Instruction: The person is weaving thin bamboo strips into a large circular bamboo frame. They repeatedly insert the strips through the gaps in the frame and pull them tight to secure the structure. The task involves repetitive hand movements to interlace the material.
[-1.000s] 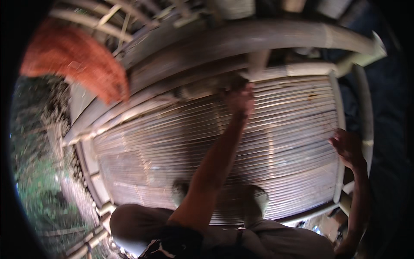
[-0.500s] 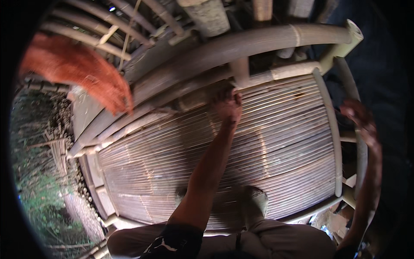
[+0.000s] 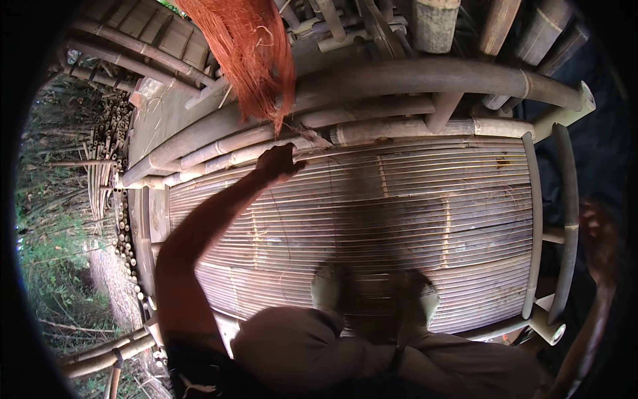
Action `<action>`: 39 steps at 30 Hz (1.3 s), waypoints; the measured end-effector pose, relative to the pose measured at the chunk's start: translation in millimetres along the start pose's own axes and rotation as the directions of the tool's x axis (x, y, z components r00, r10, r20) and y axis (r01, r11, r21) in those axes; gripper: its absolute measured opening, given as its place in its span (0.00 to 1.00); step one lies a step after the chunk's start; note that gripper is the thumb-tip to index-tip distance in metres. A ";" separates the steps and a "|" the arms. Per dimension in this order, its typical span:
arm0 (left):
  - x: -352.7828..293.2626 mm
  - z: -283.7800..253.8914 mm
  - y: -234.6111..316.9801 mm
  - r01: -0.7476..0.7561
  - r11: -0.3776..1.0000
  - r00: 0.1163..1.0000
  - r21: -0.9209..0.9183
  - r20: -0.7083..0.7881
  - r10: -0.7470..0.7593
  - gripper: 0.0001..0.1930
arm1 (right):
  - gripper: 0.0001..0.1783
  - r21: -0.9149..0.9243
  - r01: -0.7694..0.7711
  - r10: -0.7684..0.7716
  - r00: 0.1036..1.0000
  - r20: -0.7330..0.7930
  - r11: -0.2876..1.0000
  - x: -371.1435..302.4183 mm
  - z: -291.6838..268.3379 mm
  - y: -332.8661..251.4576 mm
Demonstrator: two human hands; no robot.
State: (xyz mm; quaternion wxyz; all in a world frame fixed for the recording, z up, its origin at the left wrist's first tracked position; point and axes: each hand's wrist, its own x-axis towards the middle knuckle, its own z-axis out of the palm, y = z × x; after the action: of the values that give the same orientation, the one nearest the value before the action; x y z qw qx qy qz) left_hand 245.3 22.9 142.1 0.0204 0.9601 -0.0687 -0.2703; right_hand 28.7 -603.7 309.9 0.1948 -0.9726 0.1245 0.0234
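Observation:
My left hand [image 3: 279, 164] is low over the far side of a slatted bamboo bench [image 3: 412, 219], close to the back rail. Its fingers are curled in with the thumb near them; whatever they hold, if anything, I cannot make out. Just above that hand, a bundle of orange-red fibres [image 3: 246, 56] hangs with frayed ends over the thick bamboo rail [image 3: 399, 76]. A wisp of pale fibre [image 3: 316, 136] lies beside the rail, right of the hand. My right hand [image 3: 598, 243], raised past the bench's right end, is dim and slightly blurred. Its fingers look apart, with nothing visible in them.
Bamboo posts [image 3: 435, 26] rise behind the rail. A bamboo armrest [image 3: 568, 226] bounds the bench's right end. My shoes [image 3: 329, 286] are in front of me on the slats. Stacked bamboo poles [image 3: 103, 166] and green plants [image 3: 60, 259] lie off to the left.
My left hand has moved left along the far edge and its fingers have curled. The view has shifted, so the fibre bundle appears farther right. My right hand appears lower and farther right.

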 end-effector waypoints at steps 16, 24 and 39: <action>-161.7 -26.5 -131.8 -0.236 0.863 0.722 -0.447 -0.675 -0.152 0.08 | 0.18 -0.007 0.723 -0.585 0.564 0.583 0.690 76.0 228.1 -325.5; -251.6 70.1 -292.9 0.428 0.845 0.741 -0.320 -0.410 -0.531 0.09 | 0.20 0.209 0.566 -0.589 0.656 0.473 0.798 89.7 280.8 -339.0; -150.0 186.0 -58.8 -0.385 0.867 0.838 -0.317 -0.514 0.184 0.11 | 0.26 0.997 -0.081 -0.896 0.443 0.025 -0.012 53.8 215.1 -468.2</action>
State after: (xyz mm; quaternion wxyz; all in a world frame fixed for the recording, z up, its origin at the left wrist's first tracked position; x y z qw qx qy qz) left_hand 28.7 102.2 56.4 0.2771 0.9487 -0.1490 -0.0329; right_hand 199.1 -115.3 281.0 0.7729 -0.4793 -0.3307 0.2521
